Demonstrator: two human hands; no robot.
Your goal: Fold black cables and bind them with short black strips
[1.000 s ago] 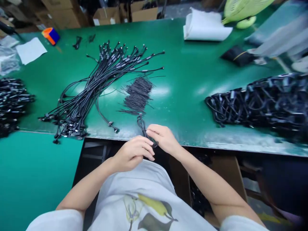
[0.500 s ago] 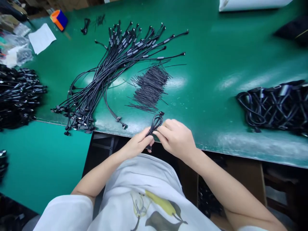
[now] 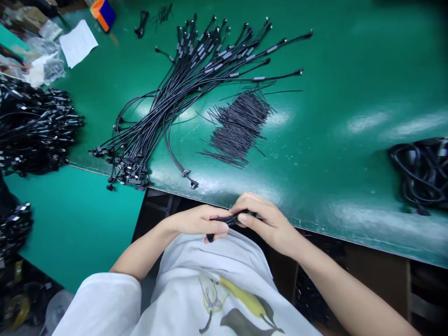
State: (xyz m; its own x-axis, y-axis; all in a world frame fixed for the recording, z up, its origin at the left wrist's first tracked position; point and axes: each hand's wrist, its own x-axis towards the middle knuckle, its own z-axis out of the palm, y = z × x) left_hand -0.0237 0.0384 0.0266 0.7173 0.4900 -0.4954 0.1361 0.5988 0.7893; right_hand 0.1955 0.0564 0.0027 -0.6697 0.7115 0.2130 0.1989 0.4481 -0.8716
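Just below the front edge of the green table, my left hand and my right hand meet over my lap. Both are closed on a small folded black cable held level between their fingertips. One cable end pokes out under my left fingers. On the table beyond lie a fanned bundle of straight black cables and a heap of thin black ties.
A pile of coiled black cables lies at the right edge. More black cables are heaped at the left on a lighter teal surface. White paper and an orange and blue block sit at the far left.
The coiled cable pointed up over the table edge before; now it lies flat between both hands, lower and nearer my body. The view has tilted down and shifted left.
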